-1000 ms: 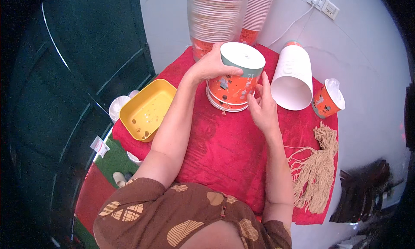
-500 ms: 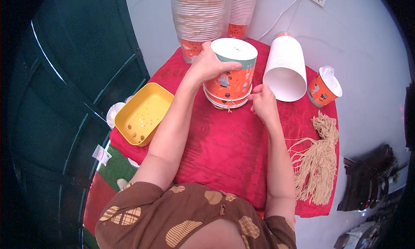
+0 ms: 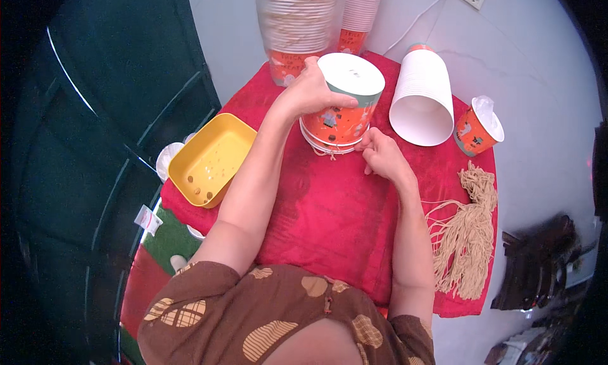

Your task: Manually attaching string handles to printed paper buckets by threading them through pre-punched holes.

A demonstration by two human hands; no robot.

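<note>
The left hand [image 3: 310,89] wraps its grip around the upper side of an upside-down orange cup [image 3: 342,102], which stands on a short stack of lids or cups near the middle back of the red-clothed desk [image 3: 329,219]. The right hand [image 3: 380,159] sits just beside the cup's base, fingers curled together, pinching a thin string [image 3: 326,153] there as far as can be told. A lying stack of white cups [image 3: 423,96] is right of it, then a single small cup [image 3: 478,127]. A yellow tray [image 3: 209,159] lies left; tan cord [image 3: 465,232] lies right.
</note>
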